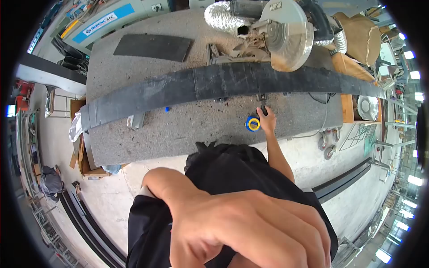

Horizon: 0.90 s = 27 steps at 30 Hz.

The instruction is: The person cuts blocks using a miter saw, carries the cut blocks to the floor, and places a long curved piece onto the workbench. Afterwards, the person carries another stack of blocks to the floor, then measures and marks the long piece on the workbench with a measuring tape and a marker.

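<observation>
My right hand (268,120) is closed around a short black handle (264,110) that juts out from beneath a long black strip (210,83). Just left of that hand, a blue and yellow tape measure (253,123) lies on the grey table. My left hand (250,223) is large and close to the camera, in front of my dark clothing. Its fingers are bent and held together, and the fingertips are hidden, so I cannot see what they hold. Behind the strip stands a miter saw (286,35) with a round guard.
The grey table (147,143) bears a flat dark piece (153,47), a small blue cap (167,109) and scattered debris. Silver ducting (223,20) joins the saw. A wooden box (351,107) stands at the right. Long dark profiles (344,178) lie on the floor.
</observation>
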Available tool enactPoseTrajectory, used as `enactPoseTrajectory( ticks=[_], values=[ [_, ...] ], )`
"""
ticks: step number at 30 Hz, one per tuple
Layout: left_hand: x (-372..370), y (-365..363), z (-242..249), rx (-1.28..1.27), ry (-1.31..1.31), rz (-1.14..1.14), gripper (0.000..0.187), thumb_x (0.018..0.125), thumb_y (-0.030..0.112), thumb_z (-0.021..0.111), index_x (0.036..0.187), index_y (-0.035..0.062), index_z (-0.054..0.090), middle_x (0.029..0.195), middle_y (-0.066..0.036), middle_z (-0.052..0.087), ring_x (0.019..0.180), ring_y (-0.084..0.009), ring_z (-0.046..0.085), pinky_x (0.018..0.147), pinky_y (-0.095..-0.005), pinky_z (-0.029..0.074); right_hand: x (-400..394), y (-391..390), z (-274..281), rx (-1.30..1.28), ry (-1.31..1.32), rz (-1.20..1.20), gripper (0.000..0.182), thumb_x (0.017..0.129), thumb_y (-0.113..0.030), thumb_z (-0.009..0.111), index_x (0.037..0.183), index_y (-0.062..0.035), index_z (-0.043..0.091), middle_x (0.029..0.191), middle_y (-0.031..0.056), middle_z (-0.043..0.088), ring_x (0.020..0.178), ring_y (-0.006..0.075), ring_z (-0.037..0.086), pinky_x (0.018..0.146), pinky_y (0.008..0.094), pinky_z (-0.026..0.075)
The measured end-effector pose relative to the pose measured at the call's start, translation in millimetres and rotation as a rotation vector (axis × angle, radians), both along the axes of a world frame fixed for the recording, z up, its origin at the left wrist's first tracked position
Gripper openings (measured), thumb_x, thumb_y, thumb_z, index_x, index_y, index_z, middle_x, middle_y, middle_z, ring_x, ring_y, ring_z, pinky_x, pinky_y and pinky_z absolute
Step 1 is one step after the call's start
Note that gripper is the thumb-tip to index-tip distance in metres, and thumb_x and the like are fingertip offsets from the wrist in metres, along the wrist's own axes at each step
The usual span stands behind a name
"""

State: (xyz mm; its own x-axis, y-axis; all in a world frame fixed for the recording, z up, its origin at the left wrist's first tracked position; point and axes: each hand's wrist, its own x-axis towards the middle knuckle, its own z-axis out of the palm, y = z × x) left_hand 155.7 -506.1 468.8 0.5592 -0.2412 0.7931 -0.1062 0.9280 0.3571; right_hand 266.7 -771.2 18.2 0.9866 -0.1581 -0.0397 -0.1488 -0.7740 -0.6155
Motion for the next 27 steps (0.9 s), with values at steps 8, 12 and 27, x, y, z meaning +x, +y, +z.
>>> enactPoseTrajectory(
  ticks=[8, 12, 27],
  values=[
    [-6, -7, -21, -0.041, 0.076, -0.021, 0.053, 0.084, 0.042, 0.073, 0.101, -0.0077, 0.070, 0.099, -0.021, 0.070, 0.089, -0.0293, 0.067, 0.079, -0.0377, 0.055, -7, -4, -3, 0.052, -0.002, 0.026, 0.052, 0.084, -0.049, 0.071, 0.115, -0.0060, 0.067, 0.104, 0.0189, 0.070, 0.098, 0.0358, 0.067, 0.084, 0.0394, 0.051],
    [0, -7, -26, -0.047, 0.096, -0.010, 0.054, 0.083, 0.043, 0.074, 0.102, -0.0069, 0.070, 0.100, -0.020, 0.070, 0.091, -0.0294, 0.067, 0.080, -0.0380, 0.054, -17, -5, 2, 0.051, 0.005, 0.021, 0.052, 0.085, -0.048, 0.070, 0.115, -0.0054, 0.067, 0.105, 0.0190, 0.070, 0.100, 0.0352, 0.067, 0.086, 0.0395, 0.051],
    [19, 8, -41, -0.057, 0.055, 0.125, 0.057, 0.079, 0.046, 0.076, 0.105, -0.0038, 0.069, 0.103, -0.018, 0.070, 0.096, -0.0297, 0.066, 0.084, -0.0393, 0.052, -6, 4, -9, 0.007, -0.030, 0.008, 0.048, 0.089, -0.044, 0.067, 0.117, -0.0059, 0.066, 0.106, 0.0190, 0.069, 0.097, 0.0346, 0.067, 0.084, 0.0407, 0.050]
  ],
)
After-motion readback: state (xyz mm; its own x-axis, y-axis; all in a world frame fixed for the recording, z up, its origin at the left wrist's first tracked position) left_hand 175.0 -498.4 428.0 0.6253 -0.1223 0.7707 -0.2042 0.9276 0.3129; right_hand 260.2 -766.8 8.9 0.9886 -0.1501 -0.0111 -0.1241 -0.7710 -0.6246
